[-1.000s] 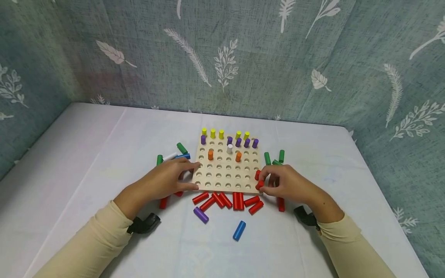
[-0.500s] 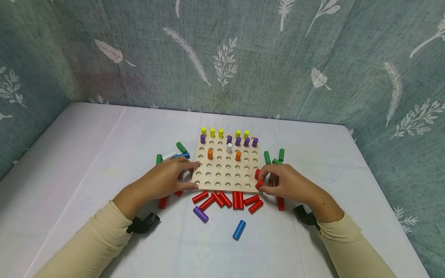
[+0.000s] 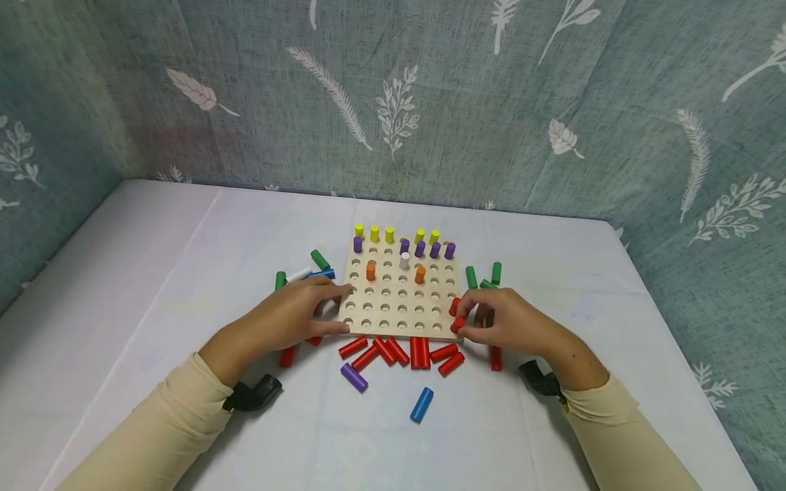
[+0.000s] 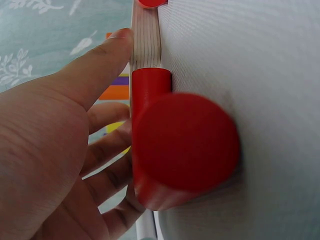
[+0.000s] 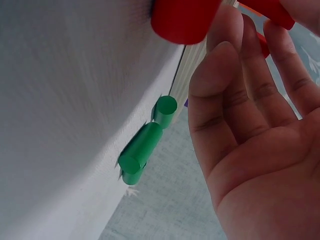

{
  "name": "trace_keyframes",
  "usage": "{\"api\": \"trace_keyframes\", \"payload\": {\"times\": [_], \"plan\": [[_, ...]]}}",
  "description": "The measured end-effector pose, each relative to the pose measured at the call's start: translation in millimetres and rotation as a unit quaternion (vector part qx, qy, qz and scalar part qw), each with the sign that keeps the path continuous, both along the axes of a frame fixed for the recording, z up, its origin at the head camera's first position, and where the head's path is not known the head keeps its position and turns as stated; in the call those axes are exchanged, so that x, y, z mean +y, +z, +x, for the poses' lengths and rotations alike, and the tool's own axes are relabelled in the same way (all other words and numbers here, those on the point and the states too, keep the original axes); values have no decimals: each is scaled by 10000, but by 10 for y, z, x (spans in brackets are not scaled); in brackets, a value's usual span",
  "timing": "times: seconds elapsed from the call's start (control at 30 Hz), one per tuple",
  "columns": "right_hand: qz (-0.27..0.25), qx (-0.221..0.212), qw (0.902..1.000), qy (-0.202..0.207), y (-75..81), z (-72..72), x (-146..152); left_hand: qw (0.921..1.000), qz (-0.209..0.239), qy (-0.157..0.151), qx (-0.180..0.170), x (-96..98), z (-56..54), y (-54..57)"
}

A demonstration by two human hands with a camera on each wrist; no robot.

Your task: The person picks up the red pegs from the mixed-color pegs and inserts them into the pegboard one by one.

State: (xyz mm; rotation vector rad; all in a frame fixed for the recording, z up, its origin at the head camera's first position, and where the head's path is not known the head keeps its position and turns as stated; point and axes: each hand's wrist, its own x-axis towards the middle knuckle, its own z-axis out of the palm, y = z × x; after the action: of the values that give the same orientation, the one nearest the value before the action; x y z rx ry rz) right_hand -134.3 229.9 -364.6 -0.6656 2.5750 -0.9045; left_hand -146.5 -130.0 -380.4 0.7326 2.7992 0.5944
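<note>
A wooden pegboard (image 3: 394, 300) with rows of round holes lies in the middle of the head view. My left hand (image 3: 303, 312) rests along its left edge, thumb at the near corner and fingers spread apart. At the board's near right corner my right hand (image 3: 510, 324) pinches a red peg (image 3: 457, 325) between thumb and fingertip, tilted over the board. Just beyond it another red peg (image 3: 454, 307) stands at the right edge. Yellow pegs (image 3: 374, 234), purple pegs (image 3: 420, 249), two orange pegs (image 3: 420, 275) and a white peg (image 3: 404, 260) stand in holes farther back.
Loose red pegs (image 3: 396, 351) lie along the board's near edge, with a purple peg (image 3: 354, 377) and a blue peg (image 3: 421, 405) closer to me. Green pegs (image 3: 471, 277) lie to the right; a loose white peg (image 3: 299, 274) lies left. A patterned cloth (image 3: 393, 102) hangs behind.
Both hands keep their places, and the red peg stays pinched in my right hand. Only a very slight shift of the whole view shows.
</note>
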Motion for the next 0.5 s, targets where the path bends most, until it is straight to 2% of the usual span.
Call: {"api": "trace_keyframes", "payload": {"times": [0.4,0.5], "plan": [[40,90,9999,-140,84,-8,67,10000,-22,54,-75,7,-10,38],[130,-35,9997,-213,88,-16,80,9999,-31,63,-97,-1,-8,29]]}}
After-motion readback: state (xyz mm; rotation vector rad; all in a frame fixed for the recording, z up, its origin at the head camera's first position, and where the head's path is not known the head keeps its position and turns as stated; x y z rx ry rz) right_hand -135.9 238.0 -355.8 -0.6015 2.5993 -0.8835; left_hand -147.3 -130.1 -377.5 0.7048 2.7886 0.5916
